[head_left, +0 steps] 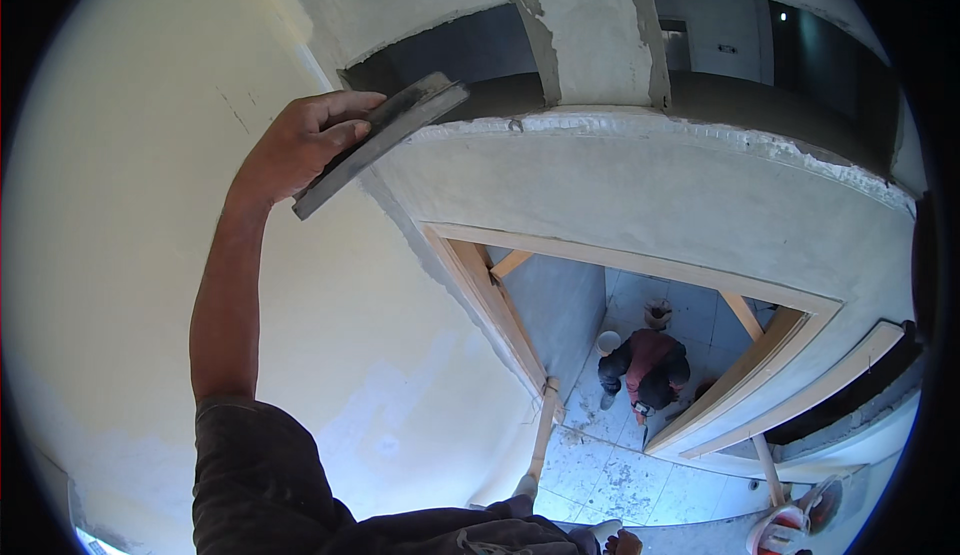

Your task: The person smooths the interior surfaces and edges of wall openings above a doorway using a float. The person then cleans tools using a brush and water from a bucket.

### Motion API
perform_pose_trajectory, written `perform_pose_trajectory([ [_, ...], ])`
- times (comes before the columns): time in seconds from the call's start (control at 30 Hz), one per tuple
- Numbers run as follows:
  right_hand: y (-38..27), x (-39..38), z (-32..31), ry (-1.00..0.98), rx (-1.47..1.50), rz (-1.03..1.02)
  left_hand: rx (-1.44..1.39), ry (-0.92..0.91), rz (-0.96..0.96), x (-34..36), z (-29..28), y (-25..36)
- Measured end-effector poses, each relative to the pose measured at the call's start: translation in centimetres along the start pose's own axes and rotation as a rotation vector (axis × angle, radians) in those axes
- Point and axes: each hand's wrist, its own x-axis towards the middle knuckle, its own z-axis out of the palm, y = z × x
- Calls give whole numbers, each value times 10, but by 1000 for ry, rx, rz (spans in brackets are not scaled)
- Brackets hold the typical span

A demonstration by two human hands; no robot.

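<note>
My left hand (305, 145) is raised at the upper left, fingers and thumb closed on a plastering trowel (385, 145). The trowel has a long, straight, grey-smeared blade, tilted up to the right. It is close to the corner where the cream wall (130, 255) meets the grey plastered wall (620, 180); whether the blade touches either is unclear. Low at the bottom edge, partly cut off, my right hand (626, 543) shows with its fingers curled. What it holds, if anything, cannot be made out.
Two rough-edged openings (450, 55) pierce the upper grey wall. Below is a doorway with a wooden frame (640, 263) and diagonal braces. Beyond it a person (650, 365) crouches on stained floor tiles (610, 480) near a white bucket (609, 342). A reddish-white tub (778, 530) stands lower right.
</note>
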Motion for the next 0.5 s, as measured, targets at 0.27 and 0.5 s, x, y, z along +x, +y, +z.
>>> perform_pose_trajectory([
  [0.27, -9, 10, -24, -157, -57, 117, 218, 177, -52, 53, 17, -35],
  [0.5, 0, -18, -11, 67, -81, -34, 327, 150, -105, 127, 37, -61],
])
